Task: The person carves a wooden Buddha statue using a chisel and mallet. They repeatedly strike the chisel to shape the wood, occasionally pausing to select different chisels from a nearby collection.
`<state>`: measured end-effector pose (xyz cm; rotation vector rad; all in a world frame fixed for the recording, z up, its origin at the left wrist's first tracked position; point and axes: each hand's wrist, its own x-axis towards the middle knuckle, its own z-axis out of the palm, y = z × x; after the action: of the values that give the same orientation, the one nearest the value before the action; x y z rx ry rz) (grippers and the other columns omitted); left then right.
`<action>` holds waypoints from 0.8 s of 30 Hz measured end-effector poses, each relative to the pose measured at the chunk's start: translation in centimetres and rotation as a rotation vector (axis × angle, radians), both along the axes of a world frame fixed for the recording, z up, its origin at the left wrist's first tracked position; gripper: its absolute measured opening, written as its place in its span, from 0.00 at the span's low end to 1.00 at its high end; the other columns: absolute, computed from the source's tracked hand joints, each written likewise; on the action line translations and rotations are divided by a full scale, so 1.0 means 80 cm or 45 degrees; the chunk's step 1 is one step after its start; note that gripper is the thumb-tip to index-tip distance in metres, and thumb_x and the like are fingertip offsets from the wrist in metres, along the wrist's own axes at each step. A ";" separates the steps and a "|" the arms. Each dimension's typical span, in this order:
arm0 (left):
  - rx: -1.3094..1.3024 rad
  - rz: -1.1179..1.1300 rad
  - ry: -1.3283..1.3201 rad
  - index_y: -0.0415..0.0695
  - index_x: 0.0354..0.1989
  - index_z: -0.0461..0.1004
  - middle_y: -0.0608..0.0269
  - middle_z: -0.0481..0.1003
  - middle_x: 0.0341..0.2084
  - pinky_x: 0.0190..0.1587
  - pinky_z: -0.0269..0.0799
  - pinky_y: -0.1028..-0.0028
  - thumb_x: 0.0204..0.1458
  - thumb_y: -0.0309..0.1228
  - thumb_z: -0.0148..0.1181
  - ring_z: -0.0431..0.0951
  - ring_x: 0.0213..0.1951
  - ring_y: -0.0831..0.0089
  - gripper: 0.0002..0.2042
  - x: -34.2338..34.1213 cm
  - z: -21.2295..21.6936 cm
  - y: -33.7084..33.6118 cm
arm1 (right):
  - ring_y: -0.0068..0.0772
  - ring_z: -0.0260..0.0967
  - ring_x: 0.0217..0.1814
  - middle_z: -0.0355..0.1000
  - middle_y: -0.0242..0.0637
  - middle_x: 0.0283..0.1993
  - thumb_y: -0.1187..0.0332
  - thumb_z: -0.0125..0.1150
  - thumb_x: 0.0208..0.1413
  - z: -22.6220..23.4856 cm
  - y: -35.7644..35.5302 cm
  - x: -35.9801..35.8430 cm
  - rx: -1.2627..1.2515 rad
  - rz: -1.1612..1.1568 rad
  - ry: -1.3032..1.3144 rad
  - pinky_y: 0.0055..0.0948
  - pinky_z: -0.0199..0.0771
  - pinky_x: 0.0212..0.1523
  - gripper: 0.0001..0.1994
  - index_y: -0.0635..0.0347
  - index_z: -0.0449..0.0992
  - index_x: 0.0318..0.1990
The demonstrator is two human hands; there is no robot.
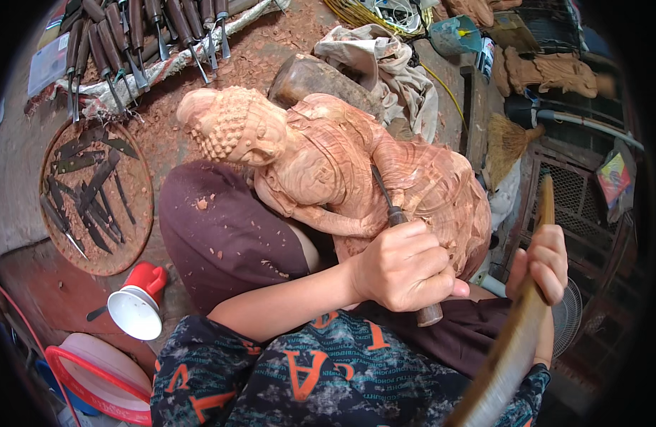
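Note:
A reddish wooden carving of a seated figure [310, 174], its head covered in round curls, lies across my lap with the head to the left. My left hand [406, 267] is closed round the wooden handle of a carving chisel [429, 314]. The chisel's narrow metal blade slants up and left, its tip at the carved folds near the figure's arm. To the right, apart from the carving, my right hand [541, 267] grips a long, slightly curved wooden stick [509, 345]. Its lower end is smeared by motion and runs toward the bottom edge.
Many wooden-handled chisels [121, 43] lie on cloth at the upper left. Below them a round board [44, 167] bears several dark blades. A red and white lamp [135, 311] stands lower left. Behind the carving are a wood block [321, 80] and crumpled cloth [406, 78]. A straw brush [509, 146] is at right.

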<state>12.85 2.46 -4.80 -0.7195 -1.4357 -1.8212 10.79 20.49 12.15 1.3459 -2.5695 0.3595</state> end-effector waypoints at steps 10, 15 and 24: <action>-0.147 -0.278 0.011 0.41 0.44 0.80 0.71 0.61 0.14 0.20 0.58 0.71 0.50 0.40 0.67 0.63 0.17 0.73 0.17 -0.015 0.005 -0.036 | 0.37 0.61 0.25 0.63 0.38 0.29 0.85 0.65 0.49 0.005 0.007 -0.003 0.007 0.066 0.098 0.42 0.66 0.26 0.18 0.58 0.62 0.41; -0.060 -0.192 0.098 0.40 0.32 0.77 0.73 0.64 0.15 0.20 0.60 0.74 0.50 0.35 0.65 0.67 0.17 0.76 0.10 -0.024 -0.010 -0.042 | 0.37 0.62 0.27 0.64 0.38 0.31 0.80 0.65 0.53 0.005 0.003 -0.007 0.185 -0.086 0.089 0.43 0.70 0.30 0.15 0.58 0.63 0.41; -0.116 -0.192 0.048 0.43 0.23 0.71 0.71 0.61 0.16 0.23 0.59 0.73 0.47 0.36 0.68 0.67 0.19 0.75 0.13 -0.007 0.003 -0.016 | 0.37 0.63 0.30 0.65 0.40 0.31 0.68 0.66 0.59 -0.002 0.007 -0.009 0.075 -0.181 -0.016 0.46 0.71 0.37 0.14 0.59 0.66 0.44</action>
<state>12.25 1.19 -4.57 -0.9254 -1.4820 -1.8534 10.05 21.03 12.01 1.1742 -2.6863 0.2698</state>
